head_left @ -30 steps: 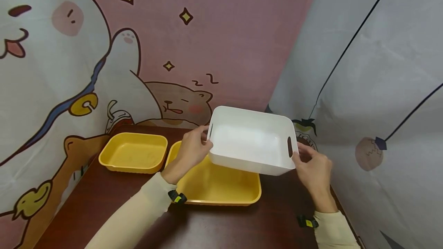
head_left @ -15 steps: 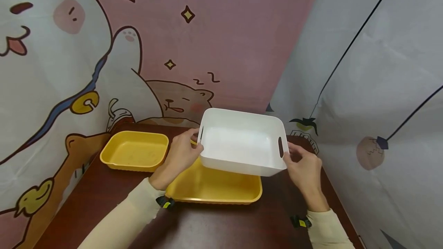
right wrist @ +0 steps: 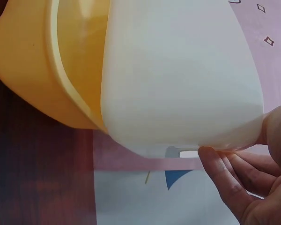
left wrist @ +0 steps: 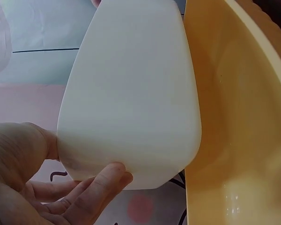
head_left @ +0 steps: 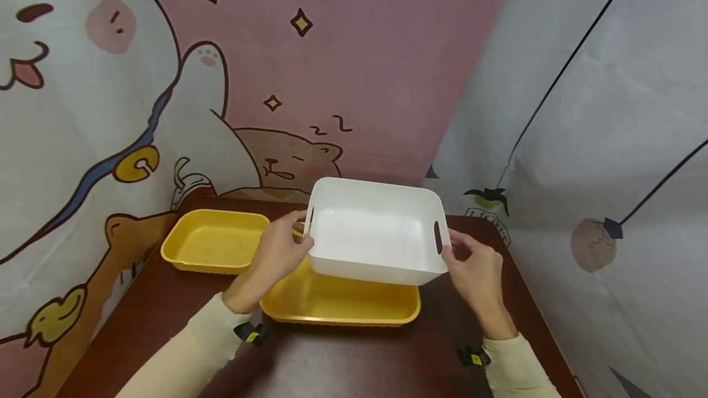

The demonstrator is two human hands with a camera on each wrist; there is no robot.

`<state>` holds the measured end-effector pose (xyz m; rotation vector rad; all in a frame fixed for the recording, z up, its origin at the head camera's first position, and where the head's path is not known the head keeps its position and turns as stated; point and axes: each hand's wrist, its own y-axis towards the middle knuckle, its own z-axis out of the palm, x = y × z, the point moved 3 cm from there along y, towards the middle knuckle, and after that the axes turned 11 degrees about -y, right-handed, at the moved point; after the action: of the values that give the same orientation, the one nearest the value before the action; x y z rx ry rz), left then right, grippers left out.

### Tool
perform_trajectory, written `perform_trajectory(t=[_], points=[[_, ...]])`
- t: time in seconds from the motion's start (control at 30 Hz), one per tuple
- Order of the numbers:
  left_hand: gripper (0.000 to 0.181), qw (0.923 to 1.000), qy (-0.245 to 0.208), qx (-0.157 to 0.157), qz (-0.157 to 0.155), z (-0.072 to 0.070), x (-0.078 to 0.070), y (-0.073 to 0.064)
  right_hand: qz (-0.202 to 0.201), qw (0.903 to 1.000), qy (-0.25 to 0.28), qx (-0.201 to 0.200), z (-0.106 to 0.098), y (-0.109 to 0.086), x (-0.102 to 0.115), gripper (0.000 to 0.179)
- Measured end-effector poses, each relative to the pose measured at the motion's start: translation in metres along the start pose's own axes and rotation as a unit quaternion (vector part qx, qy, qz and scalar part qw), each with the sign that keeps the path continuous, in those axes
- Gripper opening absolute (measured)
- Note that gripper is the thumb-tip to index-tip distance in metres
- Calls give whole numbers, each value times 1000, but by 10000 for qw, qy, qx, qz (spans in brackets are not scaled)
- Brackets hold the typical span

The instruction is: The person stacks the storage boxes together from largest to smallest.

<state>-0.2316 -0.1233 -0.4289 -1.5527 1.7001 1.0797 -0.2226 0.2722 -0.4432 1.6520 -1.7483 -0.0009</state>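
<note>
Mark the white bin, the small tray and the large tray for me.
White bin [head_left: 372, 233], head view: its inside floor.
Small tray [head_left: 216, 245], head view: its inside floor.
Large tray [head_left: 342, 301], head view: its inside, near the front rim.

White bin [head_left: 377, 229] shifted left over larger yellow tray [head_left: 343, 303], perhaps slightly lower.

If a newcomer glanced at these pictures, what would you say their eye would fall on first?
Probably the white bin, held between the left hand and the right hand, partly hiding the larger yellow tray in the head view. Next might come the smaller yellow tray, to the left on the dark table, and the cartoon backdrop behind everything.
</note>
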Motion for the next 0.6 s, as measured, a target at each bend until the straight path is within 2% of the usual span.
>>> perform_trajectory(t=[0.37, 0.6], points=[[57, 9999, 98, -108, -84, -15, 14, -7, -8, 9995, 151, 290, 12, -5, 14, 33], [56, 9998, 137, -49, -144, -21, 22, -13, -33, 9990, 181, 415, 19, -8, 18, 32]])
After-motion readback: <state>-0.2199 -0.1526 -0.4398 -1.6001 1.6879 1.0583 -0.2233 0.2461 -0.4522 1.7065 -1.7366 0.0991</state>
